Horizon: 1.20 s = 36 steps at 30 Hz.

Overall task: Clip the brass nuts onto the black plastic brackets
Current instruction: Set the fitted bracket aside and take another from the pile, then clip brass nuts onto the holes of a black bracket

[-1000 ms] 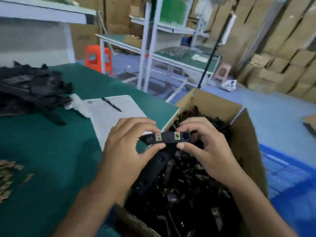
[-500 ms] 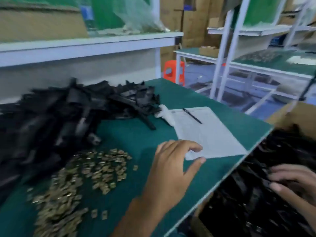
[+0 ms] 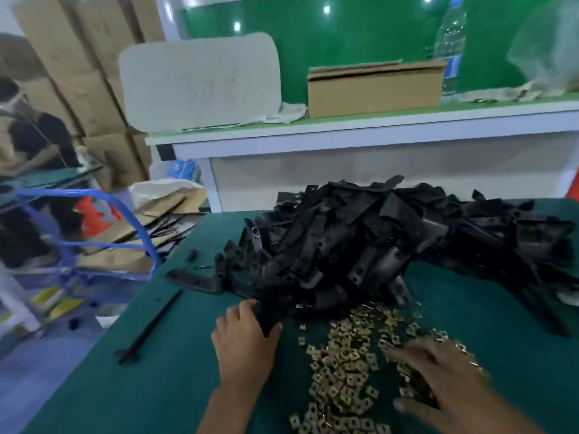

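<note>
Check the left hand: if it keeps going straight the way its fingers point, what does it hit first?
The left hand points away from the person, toward the pile of black brackets. Its fingers are already on the nearest black bracket at the pile's front edge, so that comes first; the grip is blurred.

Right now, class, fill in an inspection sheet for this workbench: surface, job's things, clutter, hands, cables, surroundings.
Surface: green bench mat, bare at its left part.
Job's things: heap of black plastic brackets at the back of the mat; loose brass nuts spread in front of it.
Clutter: a long black strip lying alone at the left.
Hands: left hand grips one bracket at the heap's near edge; right hand is spread over the nuts, blurred, so any pinch cannot be told.
Cables: nothing seen.
Surroundings: shelf behind with a cardboard box and a water bottle; a blue cart at the left.
</note>
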Available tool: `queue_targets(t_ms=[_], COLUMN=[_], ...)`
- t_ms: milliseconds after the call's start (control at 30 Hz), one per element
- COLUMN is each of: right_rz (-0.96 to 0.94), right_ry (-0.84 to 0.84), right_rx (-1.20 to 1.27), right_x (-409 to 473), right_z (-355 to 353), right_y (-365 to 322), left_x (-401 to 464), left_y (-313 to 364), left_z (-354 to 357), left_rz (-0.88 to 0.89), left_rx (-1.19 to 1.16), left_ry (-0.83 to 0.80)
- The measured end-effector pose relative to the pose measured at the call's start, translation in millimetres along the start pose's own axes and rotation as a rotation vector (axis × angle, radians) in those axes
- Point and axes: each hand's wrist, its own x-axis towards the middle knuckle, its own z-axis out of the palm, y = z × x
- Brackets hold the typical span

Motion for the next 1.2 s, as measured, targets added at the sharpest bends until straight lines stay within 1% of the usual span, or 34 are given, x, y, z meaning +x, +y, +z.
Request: queue_targets(t_ms=[33, 67, 100, 133, 200, 233, 300, 367, 467, 533, 600, 667, 733, 800, 867, 933, 1000, 1100, 1167, 1200], right_rz=[-0.014, 0.006, -0.011, 0.003, -0.047, -0.03, -0.02, 0.0, 0.029, 0.067, 0.185, 0.309, 0.373, 0.39, 0.37, 0.35, 0.342, 0.338, 0.345, 0.349], right_ry=[-0.005, 0.043, 0.07, 0.151, 0.267, 0.311, 0.296, 0.326, 0.407, 0.453, 0.433, 0.374, 0.323, 0.282, 0.224, 0.183, 0.15, 0.109, 0.079, 0.066], right_rx=[-0.03, -0.026, -0.01, 0.048, 0.06, 0.079, 0.199, 0.288, 0.439, 0.561, 0.827, 1.165, 1.535, 1.791, 1.93, 2.049, 2.099, 2.078, 2.072, 2.078], right_x=[7.7, 20.4, 23.5, 24.5, 25.9, 24.5, 22.0, 20.2, 19.1, 19.7, 19.6, 18.9, 18.0, 18.2, 18.7, 19.4, 19.4, 20.4, 21.2, 21.3], right_z=[4.7, 16.0, 20.2, 21.2, 24.5, 24.6, 27.3, 28.8, 24.4, 18.7, 12.1, 6.6, 2.6, -0.9, -3.0, -2.9, -2.8, -0.9, 1.1, 1.9], right_y=[-4.0, -24.9, -29.7, -34.5, -27.2, -20.7, -24.1, -19.6, -14.7, -17.5, -18.0, -18.5, -17.7, -16.8, -17.5, -16.4, -15.2, -14.0, -14.9, -15.5], left_x=[0.0, -0.1, -0.3, -0.3, -1.5, -2.3, -3.8, -4.7, -5.4, -4.6, -10.6, -21.8, -36.0, -47.5, -54.1, -55.7, -54.8, -55.7, -58.7, -60.6], left_y=[-2.0, -2.6, -2.7, -1.9, 0.9, 2.7, 7.1, 12.1, 18.2, 21.6, 30.3, 40.7, 51.7, 62.2, 68.9, 71.2, 70.4, 70.7, 72.6, 74.1], left_z=[2.6, 4.3, 4.6, 4.3, 2.9, 1.9, -0.1, -2.4, -6.7, -10.5, -17.4, -20.5, -15.0, -3.2, 3.0, 3.5, 4.5, 4.3, 5.8, 6.5], left_rz=[0.009, 0.026, 0.043, 0.057, 0.067, 0.06, 0.033, 0.027, 0.028, 0.027, 0.074, 0.065, 0.098, 0.162, 0.193, 0.183, 0.155, 0.127, 0.157, 0.195], left_rx=[0.017, 0.014, 0.005, -0.004, -0.042, -0.084, -0.181, -0.251, -0.413, -0.585, -0.835, -1.021, -1.077, -1.072, -1.073, -1.101, -1.218, -1.378, -1.385, -1.349], left_ry=[-0.005, 0.01, 0.027, 0.037, 0.033, 0.027, 0.021, 0.02, 0.003, -0.078, -0.237, -0.379, -0.46, -0.48, -0.469, -0.466, -0.55, -0.757, -0.826, -0.811])
